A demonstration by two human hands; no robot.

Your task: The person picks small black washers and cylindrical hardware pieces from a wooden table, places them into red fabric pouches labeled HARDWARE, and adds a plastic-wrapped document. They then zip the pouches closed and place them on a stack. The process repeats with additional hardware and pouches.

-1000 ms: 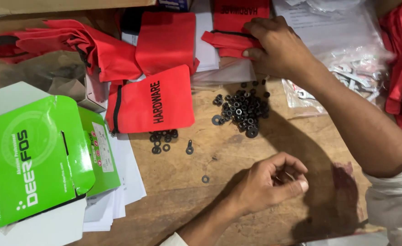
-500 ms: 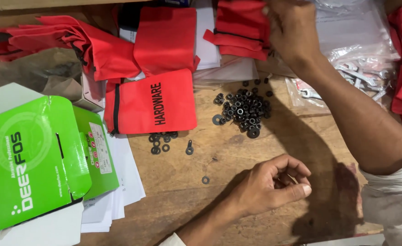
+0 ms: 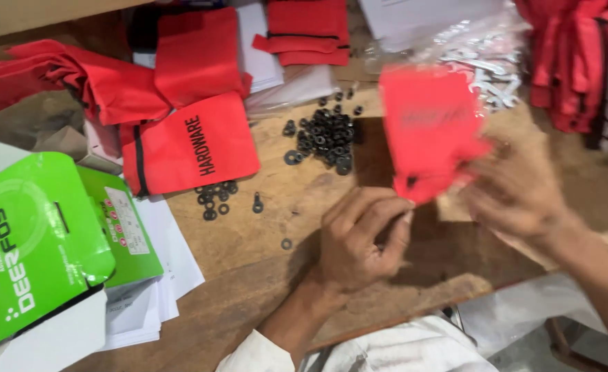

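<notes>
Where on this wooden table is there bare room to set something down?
Bare wood shows on the wooden table between the stack of white paper sheets, the small cluster of black washers and the left hand. The top is crowded: red fabric pouches, big pile of black washers.

A green card package (image 3: 35,241) lies near left, a smaller green one (image 3: 121,231) tucked beside it. A red pouch (image 3: 190,145) with black lettering lies centre-left. A clear plastic bag (image 3: 483,55) sits far right.

right hand (image 3: 517,196) and its red pouch (image 3: 431,141) motion-blurred, left hand (image 3: 359,241) grip contents hidden
</notes>
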